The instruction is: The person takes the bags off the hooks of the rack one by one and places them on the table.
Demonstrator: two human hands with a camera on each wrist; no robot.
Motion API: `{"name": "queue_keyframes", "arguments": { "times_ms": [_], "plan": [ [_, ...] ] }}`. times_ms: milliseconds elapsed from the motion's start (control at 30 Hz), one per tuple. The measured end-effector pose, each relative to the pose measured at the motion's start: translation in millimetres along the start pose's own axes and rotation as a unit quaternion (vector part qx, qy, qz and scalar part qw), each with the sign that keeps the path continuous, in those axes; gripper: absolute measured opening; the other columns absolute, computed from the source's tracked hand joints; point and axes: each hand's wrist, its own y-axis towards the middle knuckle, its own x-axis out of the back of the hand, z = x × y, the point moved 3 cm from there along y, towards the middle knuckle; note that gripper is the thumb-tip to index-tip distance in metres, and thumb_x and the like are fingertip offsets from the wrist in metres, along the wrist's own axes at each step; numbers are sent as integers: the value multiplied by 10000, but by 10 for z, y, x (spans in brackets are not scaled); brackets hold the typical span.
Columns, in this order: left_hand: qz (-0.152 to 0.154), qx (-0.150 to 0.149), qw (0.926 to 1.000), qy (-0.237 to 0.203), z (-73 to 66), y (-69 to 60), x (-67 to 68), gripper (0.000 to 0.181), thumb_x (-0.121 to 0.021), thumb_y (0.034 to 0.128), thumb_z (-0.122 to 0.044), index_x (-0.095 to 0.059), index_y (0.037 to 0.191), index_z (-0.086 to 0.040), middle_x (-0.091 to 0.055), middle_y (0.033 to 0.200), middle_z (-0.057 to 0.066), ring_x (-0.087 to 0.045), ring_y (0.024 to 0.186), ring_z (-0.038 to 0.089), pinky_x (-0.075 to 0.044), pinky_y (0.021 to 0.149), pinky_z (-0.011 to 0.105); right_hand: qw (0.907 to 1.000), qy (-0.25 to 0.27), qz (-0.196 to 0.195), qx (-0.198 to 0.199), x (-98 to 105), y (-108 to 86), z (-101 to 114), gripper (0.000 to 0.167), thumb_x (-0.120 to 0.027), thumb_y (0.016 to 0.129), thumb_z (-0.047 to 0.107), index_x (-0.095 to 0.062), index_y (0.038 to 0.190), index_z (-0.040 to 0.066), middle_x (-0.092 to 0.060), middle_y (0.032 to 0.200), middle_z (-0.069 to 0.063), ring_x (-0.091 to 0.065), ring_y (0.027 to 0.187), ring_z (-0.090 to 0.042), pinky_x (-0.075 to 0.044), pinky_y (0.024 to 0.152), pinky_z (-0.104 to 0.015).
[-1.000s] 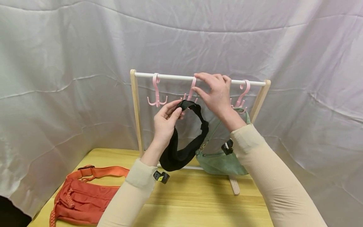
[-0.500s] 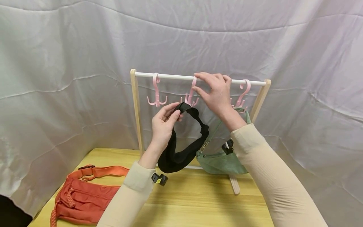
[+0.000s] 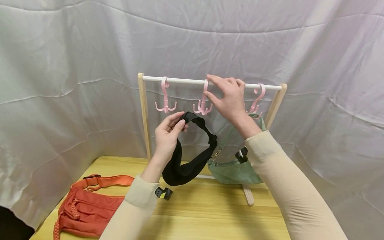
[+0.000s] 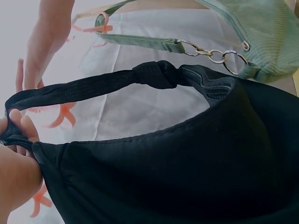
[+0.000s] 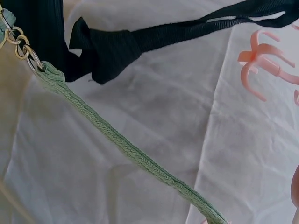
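In the head view my left hand [image 3: 167, 136] pinches the top of the strap of a black shoulder bag [image 3: 178, 175], which hangs in a loop below. A knot in the strap [image 4: 156, 74] and a stretch of zip [image 4: 216, 87] show in the left wrist view. Thumb and index finger of my right hand [image 3: 228, 98] hold the stem of the middle pink hook [image 3: 203, 108], up at the white rail [image 3: 183, 81]. That hook's prongs carry nothing and stand slightly above the black strap, apart from it. Only a sliver of the right hand enters the right wrist view.
A green shoulder bag [image 3: 234, 174] with a ringed strap hangs from the right pink hook [image 3: 258, 98]. The left pink hook [image 3: 165, 96] is bare. An orange-red bag [image 3: 93, 210] lies on the wooden table [image 3: 192, 213] at left. Behind the rack hangs grey cloth [image 3: 192, 40].
My left hand has drawn the black bag down and left, away from the middle hook, whose prongs now show fully. The right hand has stayed at the hook with hardly any movement.
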Motion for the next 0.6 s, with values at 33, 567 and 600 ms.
{"name": "queue_keyframes", "arguments": {
  "times_ms": [33,567,600],
  "plan": [
    [6,-5,10000,34,-8,-5,20,285,-638,985,85,-636,1262,148,-754,1018,16,-712,801,121,-588,736,235,10000,1,10,0,-2,0,2,516,-840,899,285,-693,1378,163,-701,1353,-14,-602,1027,-286,-280,1075,-516],
    [-39,12,9998,206,-89,-83,241,299,-634,983,94,-617,1274,164,-763,1024,1,-714,811,120,-592,754,237,9998,-4,202,-21,9,-47,-1,719,-851,884,339,-560,1514,151,-612,1479,-11,-555,1310,-251,-208,1186,-465],
    [-33,29,9998,198,-90,-85,246,299,-635,983,93,-619,1274,163,-764,1025,2,-714,812,118,-591,755,238,9997,-44,228,5,13,-55,-3,727,-844,890,344,-547,1523,144,-600,1493,-16,-532,1354,-247,-192,1203,-474]
  ]
}}
